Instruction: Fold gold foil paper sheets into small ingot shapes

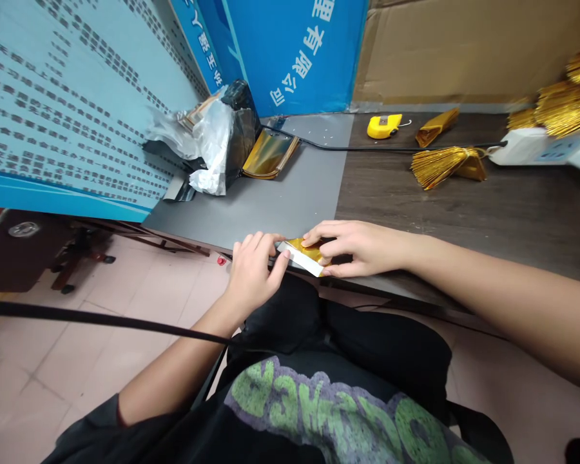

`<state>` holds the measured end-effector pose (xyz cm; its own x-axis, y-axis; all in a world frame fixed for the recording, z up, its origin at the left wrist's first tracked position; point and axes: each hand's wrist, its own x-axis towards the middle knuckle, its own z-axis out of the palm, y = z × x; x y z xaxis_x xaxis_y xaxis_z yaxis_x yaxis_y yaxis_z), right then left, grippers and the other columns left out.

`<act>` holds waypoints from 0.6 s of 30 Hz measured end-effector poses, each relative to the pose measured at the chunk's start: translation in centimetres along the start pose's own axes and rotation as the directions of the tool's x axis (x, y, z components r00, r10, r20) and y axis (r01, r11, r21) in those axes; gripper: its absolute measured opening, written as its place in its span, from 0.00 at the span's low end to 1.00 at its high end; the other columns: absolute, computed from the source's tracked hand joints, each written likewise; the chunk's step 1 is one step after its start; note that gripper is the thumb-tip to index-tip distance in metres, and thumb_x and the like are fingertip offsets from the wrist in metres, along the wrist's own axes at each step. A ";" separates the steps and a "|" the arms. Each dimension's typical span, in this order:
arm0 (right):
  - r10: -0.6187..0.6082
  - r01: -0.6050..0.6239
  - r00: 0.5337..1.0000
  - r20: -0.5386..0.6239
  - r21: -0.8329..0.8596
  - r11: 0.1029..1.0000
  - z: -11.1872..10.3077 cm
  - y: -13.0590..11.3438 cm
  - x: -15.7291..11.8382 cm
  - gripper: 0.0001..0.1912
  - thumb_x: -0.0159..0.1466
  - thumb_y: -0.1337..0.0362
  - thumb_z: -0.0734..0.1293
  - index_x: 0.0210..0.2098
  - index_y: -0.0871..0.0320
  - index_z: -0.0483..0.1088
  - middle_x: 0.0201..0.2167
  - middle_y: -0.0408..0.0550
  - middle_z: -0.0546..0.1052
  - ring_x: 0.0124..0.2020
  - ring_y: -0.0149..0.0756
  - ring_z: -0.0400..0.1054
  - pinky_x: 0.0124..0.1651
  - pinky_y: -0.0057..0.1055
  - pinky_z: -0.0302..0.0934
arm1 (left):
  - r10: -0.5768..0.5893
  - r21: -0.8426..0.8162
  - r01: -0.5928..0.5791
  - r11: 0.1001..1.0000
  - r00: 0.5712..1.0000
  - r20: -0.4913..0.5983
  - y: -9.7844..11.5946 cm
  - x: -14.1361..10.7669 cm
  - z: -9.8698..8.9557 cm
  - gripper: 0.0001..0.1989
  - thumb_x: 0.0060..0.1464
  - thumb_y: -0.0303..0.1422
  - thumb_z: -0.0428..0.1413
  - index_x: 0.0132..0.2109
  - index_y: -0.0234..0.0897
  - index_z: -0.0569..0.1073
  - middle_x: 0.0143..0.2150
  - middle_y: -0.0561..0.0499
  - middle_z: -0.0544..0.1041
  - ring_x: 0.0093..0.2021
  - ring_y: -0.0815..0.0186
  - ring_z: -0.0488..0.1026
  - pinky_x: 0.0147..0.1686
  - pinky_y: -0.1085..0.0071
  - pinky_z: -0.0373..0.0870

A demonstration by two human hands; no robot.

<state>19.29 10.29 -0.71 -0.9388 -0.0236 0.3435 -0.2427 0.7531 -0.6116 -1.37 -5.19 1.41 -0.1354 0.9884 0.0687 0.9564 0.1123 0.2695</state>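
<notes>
- We see our left hand (254, 267) at the left end of the gold foil (297, 244), fingers curled in and thumb pressing the white strip (302, 260).
- Our right hand (355, 248) grips the right end of the gold foil, fingertips on top and thumb at its near corner.
- We have the white strip along the near side of the gold foil, both at the front edge of the tabletop (290, 206).
- Beyond the gold foil, slightly left, we see a stack of gold sheets (269, 153); farther left is a crumpled plastic bag (217, 138).
- Beyond the gold foil, to the right, we see a yellow tape measure (383, 126), a folded gold piece (436, 127) and a tied gold bundle (432, 166).
- Farthest right of the gold foil among these, we see a white power strip (526, 147) with more gold bundles (568, 109) at it.
</notes>
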 end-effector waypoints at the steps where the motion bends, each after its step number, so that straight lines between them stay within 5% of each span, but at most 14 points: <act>1: -0.005 0.005 1.000 0.003 0.007 1.000 0.0 0.0 0.0 0.10 0.70 0.61 0.66 0.34 0.58 0.75 0.53 0.58 0.75 0.57 0.44 0.69 0.58 0.44 0.66 | -0.003 -0.008 0.003 1.000 1.000 -0.025 0.0 -0.3 0.0 0.12 0.66 0.39 0.50 0.48 0.40 0.74 0.35 0.53 0.74 0.40 0.64 0.70 0.42 0.66 0.56; 5: -0.022 0.020 0.999 0.026 0.054 0.998 -0.2 -0.2 0.0 0.10 0.70 0.61 0.66 0.34 0.59 0.75 0.55 0.59 0.75 0.58 0.44 0.69 0.59 0.43 0.66 | -0.126 -0.072 0.121 0.990 0.990 -0.066 0.2 -1.7 0.3 0.11 0.65 0.39 0.51 0.37 0.38 0.70 0.30 0.55 0.73 0.35 0.67 0.70 0.39 0.67 0.56; 7: -0.019 0.017 0.999 0.031 0.074 0.997 -0.2 -0.2 0.0 0.10 0.69 0.61 0.67 0.35 0.59 0.75 0.56 0.59 0.75 0.59 0.43 0.69 0.60 0.43 0.66 | -0.246 -0.229 0.234 0.945 0.969 -0.023 0.5 -2.4 0.7 0.11 0.64 0.42 0.52 0.40 0.39 0.68 0.28 0.57 0.73 0.30 0.70 0.69 0.36 0.69 0.59; 11: -0.010 0.006 0.999 0.041 0.111 0.994 -0.2 -0.2 -0.1 0.09 0.69 0.60 0.68 0.37 0.58 0.76 0.57 0.58 0.75 0.59 0.42 0.70 0.60 0.41 0.66 | -0.361 -0.662 0.342 0.667 0.926 0.114 1.0 -3.2 1.7 0.18 0.63 0.43 0.54 0.54 0.42 0.61 0.33 0.57 0.76 0.26 0.73 0.71 0.30 0.74 0.67; 14: -0.004 -0.003 0.999 0.051 0.130 0.992 -0.2 -0.1 -0.1 0.08 0.68 0.60 0.68 0.37 0.58 0.77 0.57 0.58 0.75 0.60 0.42 0.70 0.61 0.41 0.66 | -0.410 -0.756 0.380 0.533 0.898 0.162 1.4 -3.0 2.0 0.20 0.60 0.43 0.58 0.54 0.43 0.61 0.31 0.59 0.75 0.22 0.74 0.72 0.25 0.76 0.69; 18: -0.005 0.001 0.999 0.034 0.124 0.992 0.0 -0.1 -0.1 0.09 0.68 0.59 0.69 0.36 0.59 0.77 0.57 0.58 0.75 0.60 0.43 0.69 0.61 0.42 0.65 | -0.407 -0.696 0.351 0.626 0.909 0.092 1.9 -2.3 1.3 0.18 0.59 0.42 0.58 0.52 0.42 0.65 0.32 0.57 0.76 0.24 0.73 0.75 0.27 0.76 0.71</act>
<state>19.37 10.25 -0.66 -0.9454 -0.0500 0.3221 -0.2719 0.6658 -0.6948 1.11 -7.11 0.52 -0.4882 0.8621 -0.1358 0.3712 0.3460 0.8617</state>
